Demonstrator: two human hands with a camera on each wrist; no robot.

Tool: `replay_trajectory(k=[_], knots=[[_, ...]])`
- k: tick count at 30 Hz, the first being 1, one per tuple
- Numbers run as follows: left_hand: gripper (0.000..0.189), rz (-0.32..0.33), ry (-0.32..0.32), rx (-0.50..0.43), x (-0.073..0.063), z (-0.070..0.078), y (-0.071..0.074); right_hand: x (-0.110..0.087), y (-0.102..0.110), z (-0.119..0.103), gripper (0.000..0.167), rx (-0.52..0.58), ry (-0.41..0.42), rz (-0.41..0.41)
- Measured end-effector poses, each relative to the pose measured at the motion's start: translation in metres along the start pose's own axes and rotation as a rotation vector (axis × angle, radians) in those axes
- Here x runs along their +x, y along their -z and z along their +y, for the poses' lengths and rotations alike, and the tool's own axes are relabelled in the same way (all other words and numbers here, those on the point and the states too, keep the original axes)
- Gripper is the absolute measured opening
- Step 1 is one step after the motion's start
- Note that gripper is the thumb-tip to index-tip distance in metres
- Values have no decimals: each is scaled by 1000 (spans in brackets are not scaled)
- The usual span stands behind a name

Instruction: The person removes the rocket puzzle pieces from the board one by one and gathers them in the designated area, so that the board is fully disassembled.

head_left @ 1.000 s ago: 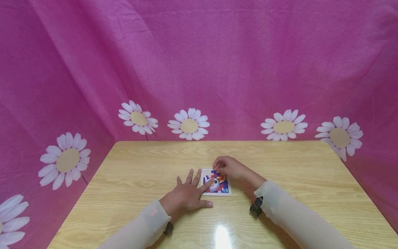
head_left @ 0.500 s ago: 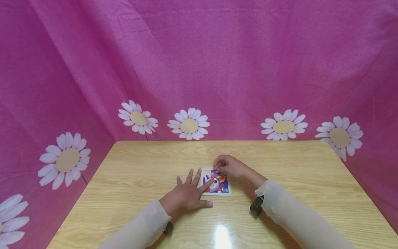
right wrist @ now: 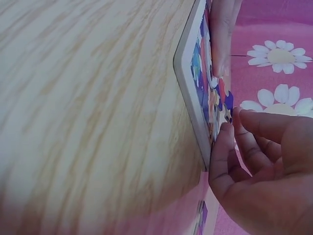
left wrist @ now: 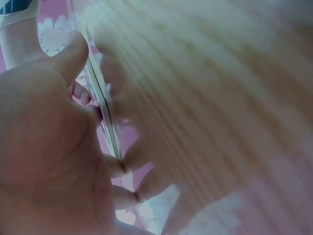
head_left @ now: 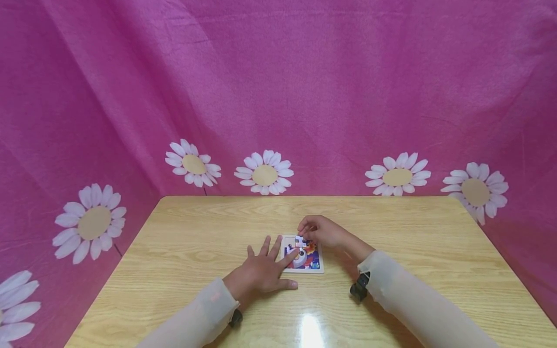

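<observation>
A small square jigsaw puzzle (head_left: pixel 314 261) with a pale frame and a colourful cartoon picture lies on the table. My left hand (head_left: pixel 261 273) is spread flat at its left side, with the index finger pressing on the picture. At the puzzle's far edge, my right hand (head_left: pixel 323 232) pinches a puzzle piece (right wrist: pixel 226 100) between thumb and fingertips. The right wrist view shows this purple and red piece tilted up out of the picture. In the left wrist view the puzzle's edge (left wrist: pixel 105 107) shows beyond the palm of my left hand (left wrist: pixel 58 142).
The wooden table (head_left: pixel 209 217) extends around the puzzle on all sides. A pink cloth (head_left: pixel 304 96) printed with white daisies hangs behind the table and along its left side. Each wrist carries a small black camera, such as the right one (head_left: pixel 359 288).
The right fingers have lifted slightly, tipping the piece up, and a light patch now shows near the puzzle's far edge. My left hand has stayed in place.
</observation>
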State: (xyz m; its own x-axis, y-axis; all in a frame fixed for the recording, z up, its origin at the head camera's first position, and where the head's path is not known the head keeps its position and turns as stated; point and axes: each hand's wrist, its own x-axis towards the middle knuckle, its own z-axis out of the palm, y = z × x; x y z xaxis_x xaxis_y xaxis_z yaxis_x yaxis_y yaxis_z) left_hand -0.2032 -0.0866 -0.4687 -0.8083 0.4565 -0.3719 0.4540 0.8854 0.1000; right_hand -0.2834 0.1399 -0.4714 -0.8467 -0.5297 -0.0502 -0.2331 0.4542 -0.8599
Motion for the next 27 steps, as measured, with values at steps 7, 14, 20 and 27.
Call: replay_trajectory(k=[7, 14, 20, 27], knots=[[88, -10, 4, 2, 1, 0, 1, 2, -3, -2, 15, -3, -20, 13], [88, -16, 10, 0, 1, 0, 1, 3, -5, 0, 18, -4, -27, 37], [88, -11, 8, -5, -1, 1, 1, 2, -5, 0, 15, 26, -53, 58], [88, -4, 2, -6, -2, 1, 2, 1, -7, -2, 11, 34, -88, 80]])
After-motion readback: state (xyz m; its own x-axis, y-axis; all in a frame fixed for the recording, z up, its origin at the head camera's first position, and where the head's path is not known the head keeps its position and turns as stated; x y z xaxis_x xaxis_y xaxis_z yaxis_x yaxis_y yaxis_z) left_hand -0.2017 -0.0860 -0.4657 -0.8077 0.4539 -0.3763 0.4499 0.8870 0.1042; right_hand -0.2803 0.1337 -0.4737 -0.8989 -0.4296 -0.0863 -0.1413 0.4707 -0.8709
